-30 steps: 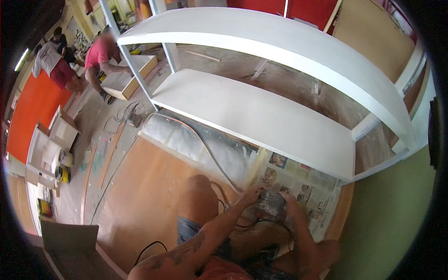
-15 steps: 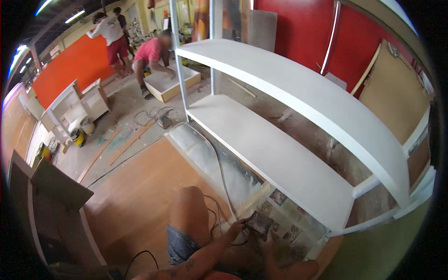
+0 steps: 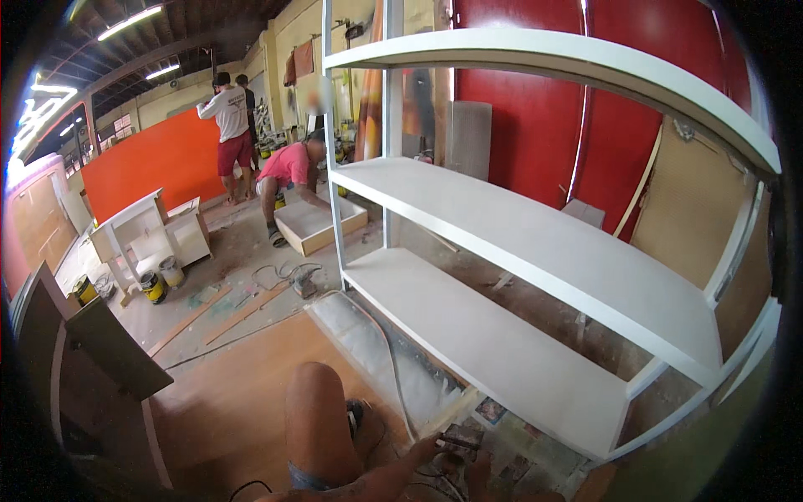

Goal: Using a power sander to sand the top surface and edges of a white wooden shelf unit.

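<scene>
My left hand [image 3: 425, 452] and my right hand [image 3: 480, 468] sit at the very bottom edge, close together on a small dark power tool [image 3: 456, 439]. The tool rests on newspaper [image 3: 527, 443] spread on the floor, in front of the low end of a big white shelf unit [image 3: 485, 335]. Both hands seem closed around the tool, though they are small and partly cut off. A pale cable [image 3: 389, 360] runs from the tool away across the floor. My bare knee [image 3: 314, 410] rises just left of my hands.
Plastic sheeting [image 3: 360, 335] lies along the shelf unit's foot. A person in a pink shirt [image 3: 288, 167] bends over a wooden drawer box [image 3: 322, 226]; two more people stand behind. White small furniture [image 3: 142, 234], paint cans [image 3: 153, 286] and a leaning wooden panel [image 3: 100, 351] are at the left.
The view has tilted up, so the shelves and workshop fill it and my hands have dropped to the bottom edge. Both hands stay on the tool on the newspaper.
</scene>
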